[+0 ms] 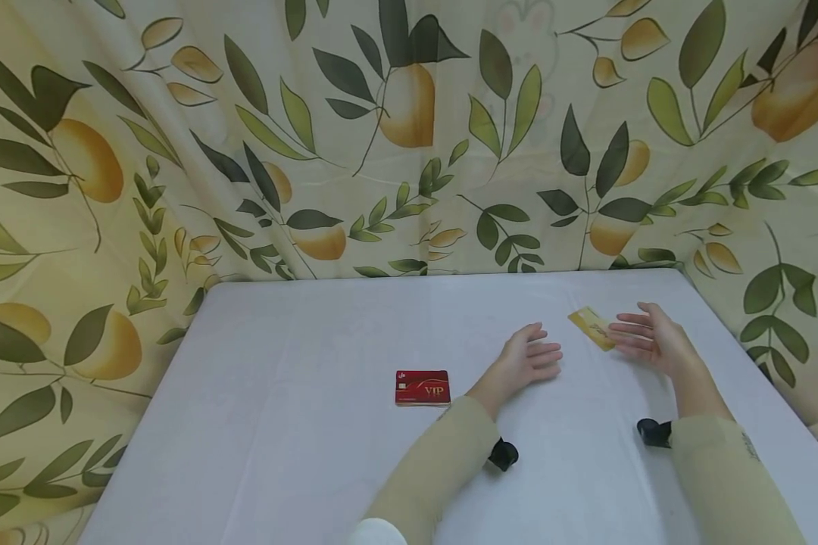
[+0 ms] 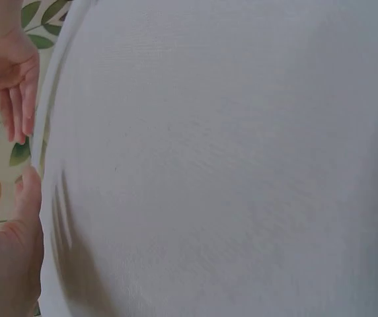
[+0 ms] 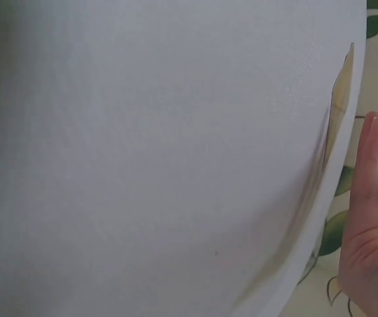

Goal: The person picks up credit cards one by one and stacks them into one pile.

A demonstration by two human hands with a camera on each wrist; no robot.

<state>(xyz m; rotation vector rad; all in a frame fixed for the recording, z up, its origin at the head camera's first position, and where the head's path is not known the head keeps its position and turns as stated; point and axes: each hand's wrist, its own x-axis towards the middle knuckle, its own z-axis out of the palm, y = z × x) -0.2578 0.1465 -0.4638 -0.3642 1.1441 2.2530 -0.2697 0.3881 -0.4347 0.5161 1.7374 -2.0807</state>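
In the head view my left hand [image 1: 523, 359] hovers over the table, palm turned right, fingers extended and holding nothing. To its left lies a red card [image 1: 423, 388] marked VIP, flat on the white cloth. Facing it, my right hand [image 1: 654, 341] has its fingers stretched leftward. Those fingertips overlap the right end of a yellow card [image 1: 591, 327]; the right wrist view shows that card [image 3: 338, 102] lying on the table with the right hand [image 3: 373, 218] apart from it. Both hands also show in the left wrist view, the left hand [image 2: 14, 251] below the right hand [image 2: 14, 72].
A white cloth covers the table [image 1: 300, 424]. Behind it and along the sides hangs a curtain [image 1: 354, 197] printed with fruit and leaves. Black wrist devices, one on the left arm [image 1: 504, 454] and one on the right [image 1: 653, 432], jut out by the sleeves.
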